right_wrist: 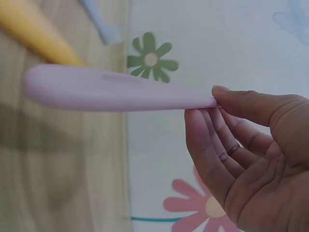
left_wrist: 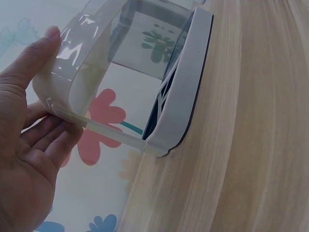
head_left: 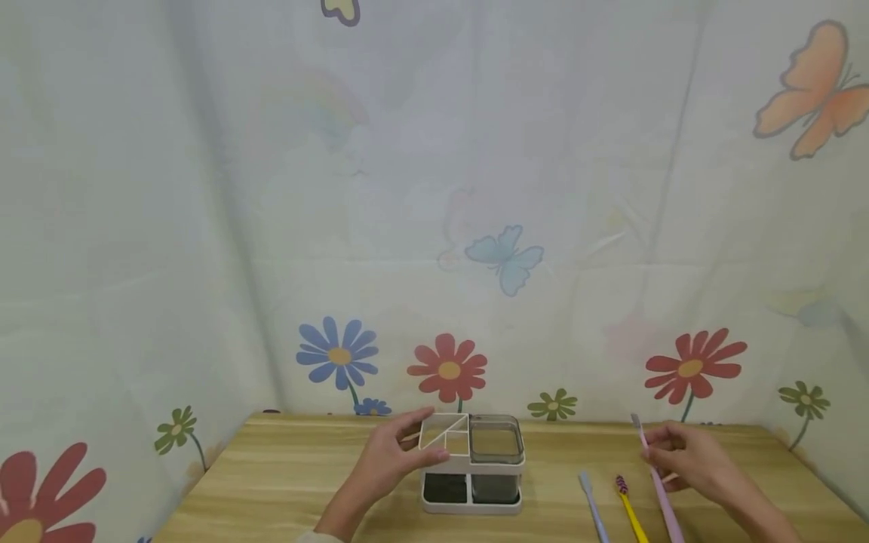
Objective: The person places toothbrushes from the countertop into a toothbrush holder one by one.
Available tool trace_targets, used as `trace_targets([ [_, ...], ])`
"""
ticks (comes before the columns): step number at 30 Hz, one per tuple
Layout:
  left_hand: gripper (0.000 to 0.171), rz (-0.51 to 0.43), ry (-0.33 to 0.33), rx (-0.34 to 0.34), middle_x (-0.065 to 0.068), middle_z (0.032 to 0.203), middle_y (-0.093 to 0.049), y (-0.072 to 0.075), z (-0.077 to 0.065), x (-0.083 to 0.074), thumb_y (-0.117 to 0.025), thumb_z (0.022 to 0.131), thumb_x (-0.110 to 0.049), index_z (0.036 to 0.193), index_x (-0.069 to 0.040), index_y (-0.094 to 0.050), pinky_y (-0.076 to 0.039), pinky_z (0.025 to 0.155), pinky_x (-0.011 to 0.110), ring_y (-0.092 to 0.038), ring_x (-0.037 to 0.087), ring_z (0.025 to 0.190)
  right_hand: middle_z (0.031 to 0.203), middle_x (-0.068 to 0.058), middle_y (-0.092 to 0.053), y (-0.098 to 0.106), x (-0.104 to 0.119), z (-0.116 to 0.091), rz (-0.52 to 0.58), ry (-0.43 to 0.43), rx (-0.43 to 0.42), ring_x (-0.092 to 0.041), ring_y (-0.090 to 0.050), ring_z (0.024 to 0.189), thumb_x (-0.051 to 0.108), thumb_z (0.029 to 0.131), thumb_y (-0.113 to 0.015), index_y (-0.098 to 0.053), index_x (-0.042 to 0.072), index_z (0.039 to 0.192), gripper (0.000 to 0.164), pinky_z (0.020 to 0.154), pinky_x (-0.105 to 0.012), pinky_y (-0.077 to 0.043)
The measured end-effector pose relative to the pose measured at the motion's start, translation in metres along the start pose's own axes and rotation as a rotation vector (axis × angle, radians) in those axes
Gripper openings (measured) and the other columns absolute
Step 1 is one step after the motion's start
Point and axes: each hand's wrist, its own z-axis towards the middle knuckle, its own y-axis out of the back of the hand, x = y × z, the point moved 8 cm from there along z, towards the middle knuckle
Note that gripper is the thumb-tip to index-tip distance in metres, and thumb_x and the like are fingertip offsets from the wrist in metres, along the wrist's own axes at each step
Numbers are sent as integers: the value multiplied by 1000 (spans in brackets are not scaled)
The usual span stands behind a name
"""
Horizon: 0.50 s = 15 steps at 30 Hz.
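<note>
My left hand [head_left: 394, 454] grips the upper left side of a white and clear toothbrush holder [head_left: 471, 469], thumb in front and fingers behind, as the left wrist view also shows. The holder stands upright on the table, with a divided top on its left and a clear cup [head_left: 497, 439] on its right. Between thumb and fingertips, my right hand [head_left: 695, 461] pinches a pink toothbrush [right_wrist: 111, 89] near its neck. Its head points up and away in the head view. To the left of it lie a yellow toothbrush [head_left: 633, 516] and a blue toothbrush [head_left: 593, 507].
The wood-grain table [head_left: 271, 483] ends at the back against a pale curtain [head_left: 387, 226] printed with flowers and butterflies. More of that curtain hangs along the left and right sides.
</note>
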Motion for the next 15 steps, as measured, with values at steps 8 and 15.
trace_targets([
  [8, 68, 3, 7, -8, 24, 149, -58, 0, -2, 3, -90, 88, -27, 147, -6, -63, -55, 103, 46, -60, 42, 134, 95, -10, -72, -3, 34, -6, 35, 68, -45, -27, -72, 84, 10, 105, -69, -60, -14, 124, 32, 67, -36, -67],
  [15, 68, 12, 0, -12, 22, 148, -60, 0, 0, 0, -91, 88, -29, 147, -7, -63, -56, 102, 44, -61, 40, 132, 98, -11, -71, -8, 63, -13, 82, 129, -110, -24, -73, 82, 10, 103, -72, -59, -13, 129, 37, 68, -36, -67],
])
